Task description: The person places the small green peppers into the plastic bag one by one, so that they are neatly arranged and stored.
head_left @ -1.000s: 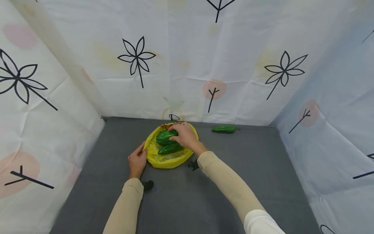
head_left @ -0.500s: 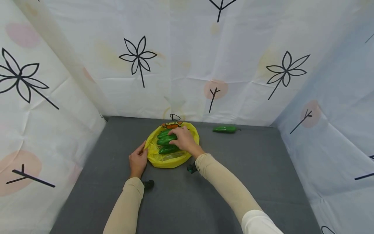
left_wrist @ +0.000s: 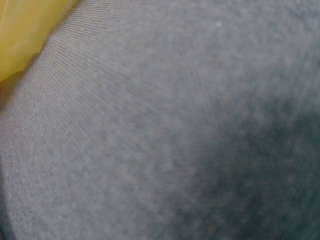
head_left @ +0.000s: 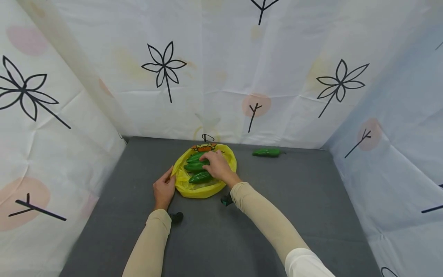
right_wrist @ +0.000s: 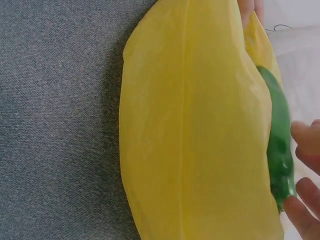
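Note:
A yellow plastic bag point(head_left: 198, 193) lies on the dark grey table with its mouth rolled wide. Inside it are several green chili peppers, including a far one point(head_left: 195, 157), a middle one point(head_left: 194, 167) and a near one point(head_left: 200, 177). My left hand point(head_left: 164, 189) pinches the bag's left rim between thumb and fingers. Over the peppers' right ends is my right hand point(head_left: 219, 167), its thumb and fingers spread apart. The right wrist view shows these fingers point(right_wrist: 307, 145) beside a pepper point(right_wrist: 279, 135) that shows above the rim; no firm grip is visible.
Another green chili pepper point(head_left: 268, 152) lies on the table point(head_left: 277, 200) at the back right. Patterned white curtains point(head_left: 221, 69) enclose the back and both sides. Dark wrist cameras point(head_left: 177, 217) sit below both forearms. The left wrist view shows mostly grey cloth.
My right hand has come down slightly with a pepper, which now lies lower, between the other two, and a little left of the fingers. My left hand stays on the rim.

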A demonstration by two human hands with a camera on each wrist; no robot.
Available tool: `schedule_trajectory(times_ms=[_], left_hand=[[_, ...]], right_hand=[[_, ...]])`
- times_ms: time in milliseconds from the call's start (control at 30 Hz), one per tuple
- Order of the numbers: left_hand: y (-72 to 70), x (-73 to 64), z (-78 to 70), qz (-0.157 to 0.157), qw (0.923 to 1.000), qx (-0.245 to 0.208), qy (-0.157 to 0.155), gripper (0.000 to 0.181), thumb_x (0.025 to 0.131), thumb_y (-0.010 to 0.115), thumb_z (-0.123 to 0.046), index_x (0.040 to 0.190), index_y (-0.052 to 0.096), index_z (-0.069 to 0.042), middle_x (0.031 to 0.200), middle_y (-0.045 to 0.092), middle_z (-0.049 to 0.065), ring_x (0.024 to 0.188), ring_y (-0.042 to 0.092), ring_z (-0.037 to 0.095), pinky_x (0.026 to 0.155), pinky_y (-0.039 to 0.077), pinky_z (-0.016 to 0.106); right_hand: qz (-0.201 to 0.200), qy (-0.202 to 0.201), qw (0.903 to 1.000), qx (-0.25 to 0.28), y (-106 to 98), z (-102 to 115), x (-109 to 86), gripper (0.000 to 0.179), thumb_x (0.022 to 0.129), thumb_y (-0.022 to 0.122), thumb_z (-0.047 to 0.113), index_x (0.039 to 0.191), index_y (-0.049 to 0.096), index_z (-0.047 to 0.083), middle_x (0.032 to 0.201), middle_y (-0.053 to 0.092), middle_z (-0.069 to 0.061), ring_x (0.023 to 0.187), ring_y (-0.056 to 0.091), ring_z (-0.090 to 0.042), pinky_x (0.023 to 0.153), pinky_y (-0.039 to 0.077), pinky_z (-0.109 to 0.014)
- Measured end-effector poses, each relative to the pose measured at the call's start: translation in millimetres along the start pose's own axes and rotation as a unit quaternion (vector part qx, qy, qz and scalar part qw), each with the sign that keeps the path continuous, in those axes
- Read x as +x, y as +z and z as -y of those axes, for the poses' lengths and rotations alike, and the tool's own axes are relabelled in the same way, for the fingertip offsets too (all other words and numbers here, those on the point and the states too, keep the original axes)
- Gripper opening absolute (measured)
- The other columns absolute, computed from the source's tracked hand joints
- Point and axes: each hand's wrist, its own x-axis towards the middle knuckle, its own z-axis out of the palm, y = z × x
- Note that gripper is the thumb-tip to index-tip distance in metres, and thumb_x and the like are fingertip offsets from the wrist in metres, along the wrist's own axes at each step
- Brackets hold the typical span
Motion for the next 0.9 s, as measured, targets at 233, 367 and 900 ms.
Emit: schedule_trajectory(times_ms=[233,367,900], left_hand=[[1.1,-1.4,-2.1,-0.001,1.0,0.005,-0.005,0.039,0.097,0.066,-0.022,0.136,0.068,-0.027,0.125,0.074,0.01,0.087,0.065,-0.008,0.073,0.044,0.002],[1.3,-1.1,-2.9,-0.002,1.0,0.009,0.0,0.039,0.098,0.066,-0.022,0.136,0.068,-0.026,0.125,0.074,0.011,0.088,0.067,-0.005,0.073,0.044,0.002],[-3.5,2.7,-5.0,0.003,0.999,0.005,-0.044,0.041,0.099,0.067,-0.029,0.139,0.065,-0.03,0.108,0.079,0.008,0.081,0.067,0.011,0.07,0.043,0.011]], right_hand=[[0.0,-0.005,1.0,0.005,-0.2,-0.7,0.3,0.035,0.097,0.07,0.018,0.132,0.068,0.018,0.133,0.066,0.0,0.119,0.052,-0.024,0.098,0.049,-0.039],[-0.003,-0.014,0.9999,-0.006,-0.9,-1.7,0.6,0.037,0.096,0.071,0.02,0.133,0.068,0.017,0.133,0.066,-0.001,0.119,0.054,-0.024,0.1,0.047,-0.039],[-0.02,-0.011,0.9961,-0.085,-19.5,-11.5,-4.7,0.054,0.096,0.071,0.036,0.145,0.055,0.017,0.149,0.053,-0.007,0.135,0.045,-0.033,0.114,0.039,-0.047]])
